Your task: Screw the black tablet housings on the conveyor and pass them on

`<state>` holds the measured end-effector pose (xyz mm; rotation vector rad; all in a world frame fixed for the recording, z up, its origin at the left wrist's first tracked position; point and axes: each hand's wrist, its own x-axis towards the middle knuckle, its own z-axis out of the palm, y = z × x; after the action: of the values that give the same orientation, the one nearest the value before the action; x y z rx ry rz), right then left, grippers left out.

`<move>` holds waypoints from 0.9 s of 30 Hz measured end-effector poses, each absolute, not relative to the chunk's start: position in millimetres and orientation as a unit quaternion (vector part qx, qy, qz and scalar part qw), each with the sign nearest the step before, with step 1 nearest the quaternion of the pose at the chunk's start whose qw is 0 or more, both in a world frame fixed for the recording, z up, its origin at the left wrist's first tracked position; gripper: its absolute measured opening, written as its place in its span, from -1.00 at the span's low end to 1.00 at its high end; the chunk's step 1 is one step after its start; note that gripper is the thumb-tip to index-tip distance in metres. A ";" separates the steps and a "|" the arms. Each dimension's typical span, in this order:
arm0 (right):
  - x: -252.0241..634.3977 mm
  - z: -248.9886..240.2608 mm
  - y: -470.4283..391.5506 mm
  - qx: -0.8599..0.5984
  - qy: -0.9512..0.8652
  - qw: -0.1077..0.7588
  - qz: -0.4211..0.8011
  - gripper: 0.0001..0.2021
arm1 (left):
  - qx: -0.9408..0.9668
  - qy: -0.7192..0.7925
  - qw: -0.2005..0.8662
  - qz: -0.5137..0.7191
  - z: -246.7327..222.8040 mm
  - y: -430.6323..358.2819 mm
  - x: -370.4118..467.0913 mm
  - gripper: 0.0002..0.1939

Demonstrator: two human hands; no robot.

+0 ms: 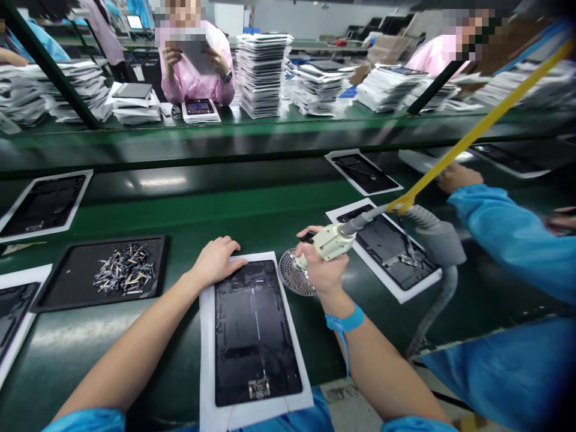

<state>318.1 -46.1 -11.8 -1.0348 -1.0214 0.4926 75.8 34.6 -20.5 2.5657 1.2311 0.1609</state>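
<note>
A black tablet housing lies on white paper in front of me, with a small circuit piece near its lower edge. My left hand rests on the top left corner of the housing and paper, its fingers stretched out. In my right hand is a cream corded tool that looks like an electric screwdriver, its tip hidden by the hand. It is held over a round perforated metal plate, just right of the housing. A blue wrist strap circles my right wrist.
A black tray of small metal parts stands left. More housings on paper lie along the green bench. A yellow strap and grey hose run rightward. A co-worker's blue sleeve reaches in. Paper stacks stand opposite.
</note>
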 end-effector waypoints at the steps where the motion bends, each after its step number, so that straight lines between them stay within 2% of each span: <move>1: 318.3 -12.5 -46.2 -0.470 -0.462 0.719 0.222 -0.73 | 0.888 0.430 0.153 0.058 -20.4 34.3 75.1 -0.67; 11: 317.2 -13.3 -45.7 -0.465 -0.458 0.723 0.226 -0.72 | 0.874 0.430 0.223 0.024 -11.3 34.1 78.1 -0.76; 16: 318.4 -9.1 -45.9 -0.472 -0.453 0.726 0.213 -0.73 | 0.910 0.373 0.182 0.024 -16.9 32.6 77.1 -0.72; 20: 311.3 3.3 -50.6 -0.438 -0.446 0.750 0.217 -0.78 | 0.909 0.391 0.143 0.032 -19.3 54.3 82.7 -0.72; 24: 285.6 8.8 -64.0 -0.374 -0.458 0.754 0.287 -0.77 | 0.877 0.458 0.120 0.077 -20.5 93.8 89.5 -0.76; 27: 264.0 -0.1 -76.8 -0.347 -0.496 0.700 0.378 -0.75 | 0.856 0.488 0.123 0.117 -25.6 112.1 90.6 -0.76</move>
<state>264.0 -76.8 -0.1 -0.7735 -1.1046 0.8426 90.6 112.1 -25.6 2.4960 1.4242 0.3418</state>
